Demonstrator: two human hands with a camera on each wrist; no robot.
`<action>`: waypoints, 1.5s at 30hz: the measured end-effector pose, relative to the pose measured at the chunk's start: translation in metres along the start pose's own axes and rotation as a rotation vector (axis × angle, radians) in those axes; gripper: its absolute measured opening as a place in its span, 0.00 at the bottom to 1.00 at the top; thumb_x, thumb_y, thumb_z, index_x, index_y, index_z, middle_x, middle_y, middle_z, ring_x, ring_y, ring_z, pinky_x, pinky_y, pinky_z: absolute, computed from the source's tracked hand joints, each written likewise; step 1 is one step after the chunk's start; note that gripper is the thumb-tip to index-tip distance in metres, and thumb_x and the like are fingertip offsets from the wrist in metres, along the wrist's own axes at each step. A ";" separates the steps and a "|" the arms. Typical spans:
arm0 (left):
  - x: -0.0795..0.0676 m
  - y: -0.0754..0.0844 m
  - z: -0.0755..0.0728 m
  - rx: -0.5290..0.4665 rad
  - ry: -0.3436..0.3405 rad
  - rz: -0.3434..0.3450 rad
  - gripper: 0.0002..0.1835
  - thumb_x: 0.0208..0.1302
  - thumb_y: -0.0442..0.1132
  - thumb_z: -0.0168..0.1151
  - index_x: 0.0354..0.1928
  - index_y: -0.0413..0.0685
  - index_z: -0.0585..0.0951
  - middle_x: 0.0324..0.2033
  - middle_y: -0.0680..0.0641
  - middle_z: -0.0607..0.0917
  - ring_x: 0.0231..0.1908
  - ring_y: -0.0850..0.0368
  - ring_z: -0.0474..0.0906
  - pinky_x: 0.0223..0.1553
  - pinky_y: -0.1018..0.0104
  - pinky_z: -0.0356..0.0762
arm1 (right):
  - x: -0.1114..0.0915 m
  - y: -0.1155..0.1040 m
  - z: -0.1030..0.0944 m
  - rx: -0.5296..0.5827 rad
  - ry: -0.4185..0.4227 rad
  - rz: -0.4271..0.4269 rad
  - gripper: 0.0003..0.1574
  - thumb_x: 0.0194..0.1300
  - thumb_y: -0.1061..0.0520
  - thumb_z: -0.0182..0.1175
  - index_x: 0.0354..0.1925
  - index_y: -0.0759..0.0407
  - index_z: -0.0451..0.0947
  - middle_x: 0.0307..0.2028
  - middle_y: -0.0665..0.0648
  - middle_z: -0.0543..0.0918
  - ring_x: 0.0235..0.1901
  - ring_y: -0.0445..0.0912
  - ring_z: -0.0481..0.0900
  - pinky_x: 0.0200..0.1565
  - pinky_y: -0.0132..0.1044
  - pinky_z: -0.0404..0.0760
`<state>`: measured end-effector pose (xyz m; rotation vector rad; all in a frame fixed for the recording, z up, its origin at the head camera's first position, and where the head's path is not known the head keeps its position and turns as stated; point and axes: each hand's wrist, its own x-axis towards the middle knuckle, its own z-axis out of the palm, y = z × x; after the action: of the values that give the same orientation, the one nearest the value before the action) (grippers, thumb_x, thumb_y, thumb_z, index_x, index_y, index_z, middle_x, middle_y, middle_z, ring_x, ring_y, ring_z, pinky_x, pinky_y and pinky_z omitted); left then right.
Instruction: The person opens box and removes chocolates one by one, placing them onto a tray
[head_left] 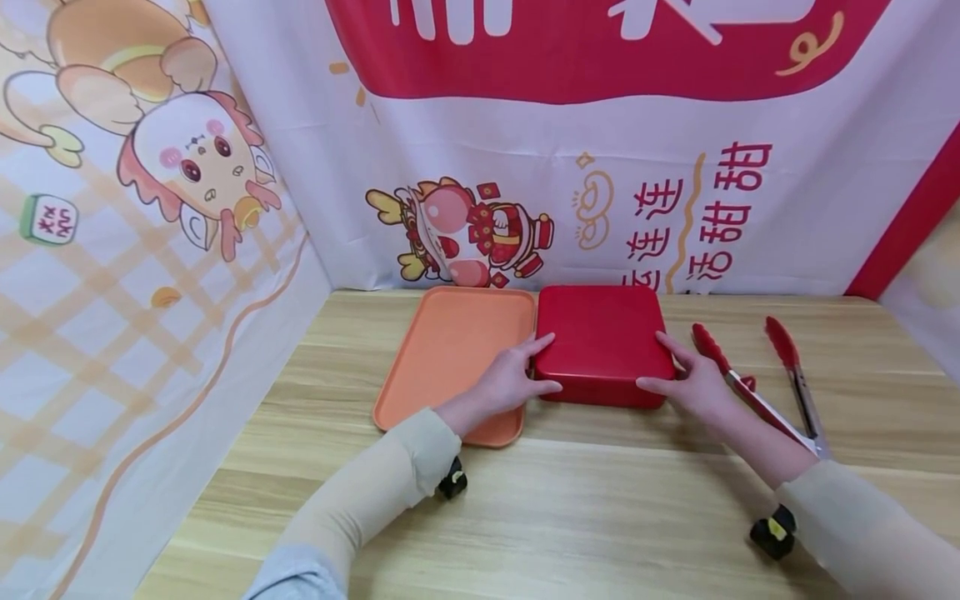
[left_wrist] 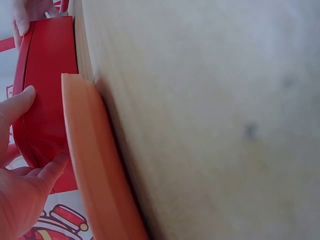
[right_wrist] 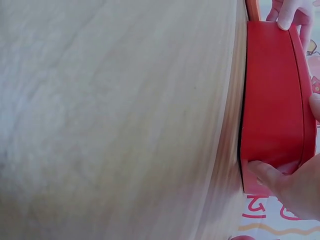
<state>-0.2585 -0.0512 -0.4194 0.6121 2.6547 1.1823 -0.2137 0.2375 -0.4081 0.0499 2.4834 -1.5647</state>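
Observation:
A red lidded box stands on the wooden table, its lid seam showing in both wrist views. My left hand holds the box's left side near the front corner, thumb towards the front and fingers along the side. At the opposite side my right hand grips the right front corner in the same way. In the right wrist view, one digit of the right hand presses low on the box's wall. The lid is on, so the inside is hidden.
An orange tray lies directly left of the box, partly under my left forearm. Red-tipped tongs lie spread at the right, beside my right forearm. A printed cloth hangs along the table's back edge, another at the left.

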 end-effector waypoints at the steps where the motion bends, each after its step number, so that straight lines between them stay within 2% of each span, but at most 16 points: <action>1: 0.000 0.000 0.000 -0.001 0.001 -0.002 0.45 0.56 0.45 0.73 0.74 0.58 0.61 0.73 0.48 0.57 0.70 0.50 0.55 0.61 0.62 0.66 | 0.000 0.000 0.000 0.013 -0.001 0.002 0.62 0.58 0.43 0.69 0.77 0.46 0.41 0.74 0.68 0.46 0.69 0.66 0.52 0.56 0.49 0.71; 7: 0.000 0.001 -0.001 0.003 -0.006 -0.006 0.45 0.56 0.45 0.73 0.74 0.58 0.61 0.73 0.47 0.58 0.70 0.50 0.56 0.61 0.61 0.66 | 0.000 0.000 -0.002 0.025 -0.012 -0.006 0.62 0.59 0.43 0.69 0.77 0.46 0.40 0.74 0.67 0.46 0.69 0.65 0.51 0.55 0.47 0.72; 14: 0.001 0.001 -0.002 -0.027 -0.005 -0.039 0.46 0.56 0.44 0.73 0.74 0.61 0.59 0.72 0.52 0.60 0.68 0.51 0.59 0.53 0.66 0.73 | 0.000 0.000 -0.003 -0.030 -0.018 -0.069 0.63 0.59 0.46 0.70 0.77 0.43 0.39 0.74 0.66 0.45 0.69 0.65 0.51 0.55 0.49 0.72; 20: 0.001 0.000 -0.003 -0.040 -0.002 -0.035 0.46 0.56 0.44 0.73 0.74 0.60 0.60 0.72 0.53 0.60 0.67 0.51 0.60 0.53 0.66 0.73 | 0.000 -0.003 -0.003 -0.053 -0.019 -0.066 0.58 0.62 0.41 0.65 0.77 0.43 0.40 0.74 0.66 0.44 0.70 0.66 0.49 0.56 0.53 0.70; 25: 0.001 0.000 -0.004 -0.033 0.001 -0.026 0.46 0.56 0.45 0.73 0.74 0.59 0.60 0.72 0.52 0.60 0.68 0.52 0.59 0.54 0.67 0.72 | -0.001 -0.004 -0.006 -0.074 0.014 -0.086 0.53 0.65 0.38 0.61 0.77 0.44 0.44 0.74 0.67 0.48 0.69 0.66 0.53 0.59 0.55 0.66; 30: 0.000 -0.003 -0.005 -0.027 -0.007 -0.020 0.45 0.56 0.46 0.73 0.74 0.59 0.60 0.72 0.52 0.60 0.67 0.53 0.61 0.56 0.66 0.70 | -0.002 -0.003 -0.008 -0.109 0.049 -0.137 0.51 0.67 0.40 0.59 0.76 0.50 0.47 0.72 0.67 0.55 0.69 0.63 0.56 0.62 0.54 0.63; 35: 0.000 -0.004 -0.006 -0.045 -0.008 -0.031 0.46 0.56 0.46 0.73 0.74 0.61 0.60 0.72 0.53 0.59 0.68 0.53 0.58 0.57 0.63 0.70 | -0.002 -0.003 -0.009 -0.109 0.056 -0.134 0.53 0.65 0.40 0.62 0.76 0.51 0.46 0.72 0.65 0.56 0.70 0.62 0.54 0.60 0.54 0.66; 39: 0.000 -0.006 -0.006 -0.056 0.007 -0.021 0.46 0.56 0.45 0.73 0.74 0.61 0.61 0.72 0.53 0.60 0.68 0.52 0.59 0.54 0.65 0.73 | -0.001 -0.005 -0.010 -0.110 0.077 -0.109 0.55 0.62 0.39 0.64 0.76 0.49 0.47 0.71 0.64 0.59 0.68 0.63 0.56 0.56 0.54 0.72; 41: -0.001 -0.006 -0.006 -0.063 0.010 -0.014 0.45 0.55 0.46 0.74 0.74 0.61 0.62 0.71 0.52 0.63 0.64 0.52 0.64 0.50 0.65 0.75 | -0.001 -0.005 -0.011 -0.116 0.097 -0.095 0.55 0.61 0.38 0.65 0.76 0.48 0.49 0.70 0.64 0.61 0.67 0.63 0.58 0.54 0.50 0.75; 42: -0.001 -0.006 -0.006 -0.068 0.011 -0.012 0.45 0.55 0.47 0.74 0.73 0.60 0.63 0.69 0.51 0.65 0.61 0.51 0.67 0.47 0.65 0.77 | -0.002 -0.006 -0.011 -0.117 0.113 -0.094 0.55 0.61 0.37 0.65 0.76 0.49 0.50 0.69 0.64 0.63 0.66 0.63 0.60 0.53 0.47 0.76; 45: -0.002 -0.004 -0.006 -0.112 0.020 -0.019 0.42 0.56 0.49 0.73 0.72 0.60 0.65 0.67 0.51 0.69 0.57 0.50 0.70 0.44 0.65 0.78 | -0.003 -0.007 -0.011 -0.116 0.164 -0.110 0.51 0.61 0.39 0.65 0.74 0.52 0.55 0.65 0.66 0.68 0.60 0.62 0.67 0.47 0.33 0.76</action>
<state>-0.2603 -0.0586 -0.4186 0.5581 2.5826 1.3280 -0.2133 0.2445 -0.3967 0.0247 2.7431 -1.5094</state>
